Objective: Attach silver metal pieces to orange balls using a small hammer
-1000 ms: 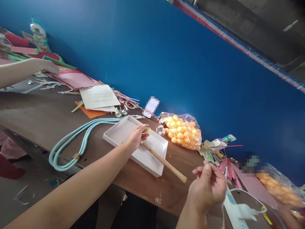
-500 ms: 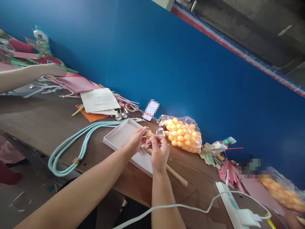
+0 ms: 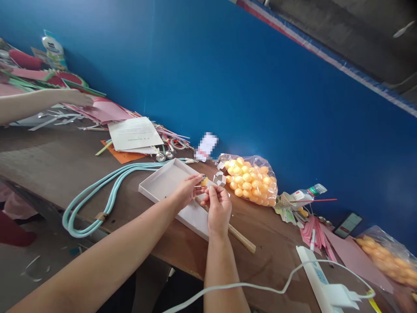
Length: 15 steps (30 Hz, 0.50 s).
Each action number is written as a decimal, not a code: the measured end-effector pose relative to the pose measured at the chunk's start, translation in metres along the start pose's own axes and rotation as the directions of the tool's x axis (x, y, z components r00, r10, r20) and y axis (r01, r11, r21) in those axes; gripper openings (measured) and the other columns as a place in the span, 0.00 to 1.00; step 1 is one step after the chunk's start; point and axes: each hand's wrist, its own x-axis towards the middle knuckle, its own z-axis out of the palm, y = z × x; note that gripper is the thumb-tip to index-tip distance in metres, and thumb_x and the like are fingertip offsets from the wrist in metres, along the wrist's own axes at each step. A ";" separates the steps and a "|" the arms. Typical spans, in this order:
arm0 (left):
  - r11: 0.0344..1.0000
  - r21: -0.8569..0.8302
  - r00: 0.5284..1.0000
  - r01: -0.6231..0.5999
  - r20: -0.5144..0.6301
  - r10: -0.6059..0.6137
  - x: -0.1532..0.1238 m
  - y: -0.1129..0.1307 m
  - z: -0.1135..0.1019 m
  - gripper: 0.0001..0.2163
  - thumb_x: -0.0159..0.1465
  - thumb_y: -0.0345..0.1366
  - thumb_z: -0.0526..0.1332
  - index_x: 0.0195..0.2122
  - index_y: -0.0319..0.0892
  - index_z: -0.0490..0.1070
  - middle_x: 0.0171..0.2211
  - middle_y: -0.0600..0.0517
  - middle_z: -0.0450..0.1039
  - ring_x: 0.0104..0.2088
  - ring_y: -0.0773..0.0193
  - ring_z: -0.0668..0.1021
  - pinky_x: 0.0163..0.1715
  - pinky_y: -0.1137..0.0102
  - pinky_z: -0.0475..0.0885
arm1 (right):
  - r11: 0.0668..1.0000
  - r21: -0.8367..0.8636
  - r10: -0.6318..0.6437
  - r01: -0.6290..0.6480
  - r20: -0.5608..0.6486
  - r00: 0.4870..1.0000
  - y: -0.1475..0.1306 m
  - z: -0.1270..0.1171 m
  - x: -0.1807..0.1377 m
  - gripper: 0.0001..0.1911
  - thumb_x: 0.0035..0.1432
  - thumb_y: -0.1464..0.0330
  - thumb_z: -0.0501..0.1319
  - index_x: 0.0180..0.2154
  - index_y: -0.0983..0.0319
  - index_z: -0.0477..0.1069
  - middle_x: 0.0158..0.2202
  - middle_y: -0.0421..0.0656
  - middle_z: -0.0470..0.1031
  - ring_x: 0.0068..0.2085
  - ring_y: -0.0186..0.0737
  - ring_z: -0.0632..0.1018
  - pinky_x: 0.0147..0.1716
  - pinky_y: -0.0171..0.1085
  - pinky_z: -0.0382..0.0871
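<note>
My left hand (image 3: 188, 191) is closed, its thumb and fingers holding a small yellow ball (image 3: 204, 181) with a dark, shiny patch on top. Close beside it, my right hand (image 3: 219, 203) pinches a small whitish piece (image 3: 209, 184) against or near the ball; whether they touch I cannot tell. Both hands hover above a shallow white box (image 3: 155, 188), which my forearms partly cover. A wooden stick (image 3: 243, 239) lies under my right hand and sticks out to the right.
Behind my right hand lies a clear bag of orange balls (image 3: 249, 179). Looped light-blue cords (image 3: 112, 191) with bells (image 3: 160, 156) are to the left. A white cable (image 3: 254, 287) crosses in front to a power strip (image 3: 309, 269). Another person's hand (image 3: 76, 98) rests over pink paper (image 3: 109, 111).
The view has shifted slightly. Both hands stay together at the ball, with the fingers only slightly changed. The other person's hand has moved a little over the pink paper.
</note>
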 end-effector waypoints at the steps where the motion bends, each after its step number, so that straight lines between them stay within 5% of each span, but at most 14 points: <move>1: 1.000 -0.001 1.000 0.000 0.004 0.000 0.000 0.000 0.000 0.04 0.61 0.30 0.60 0.36 0.35 0.70 0.28 0.49 0.72 0.23 0.69 0.76 0.24 0.75 0.73 | 1.000 0.008 0.018 -0.018 -0.002 1.000 0.000 0.000 0.000 0.12 0.55 0.61 0.63 0.35 0.63 0.70 0.26 0.38 0.75 0.21 0.28 0.72 0.23 0.30 0.69; 7: 1.000 -0.008 1.000 0.011 0.018 -0.010 0.001 0.000 -0.001 0.04 0.61 0.31 0.60 0.34 0.36 0.69 0.25 0.50 0.72 0.22 0.70 0.75 0.23 0.76 0.72 | 0.996 0.030 0.079 -0.078 -0.040 0.996 0.001 -0.002 0.001 0.12 0.52 0.62 0.66 0.35 0.64 0.72 0.28 0.40 0.76 0.28 0.32 0.76 0.26 0.30 0.71; 15: 0.999 -0.008 0.998 0.052 0.025 -0.052 -0.003 0.003 0.001 0.03 0.61 0.30 0.60 0.34 0.35 0.69 0.26 0.50 0.72 0.22 0.70 0.76 0.25 0.77 0.73 | 0.997 0.078 0.019 -0.017 -0.033 0.999 -0.002 -0.001 0.000 0.11 0.53 0.63 0.65 0.35 0.62 0.70 0.20 0.32 0.69 0.19 0.26 0.68 0.20 0.28 0.64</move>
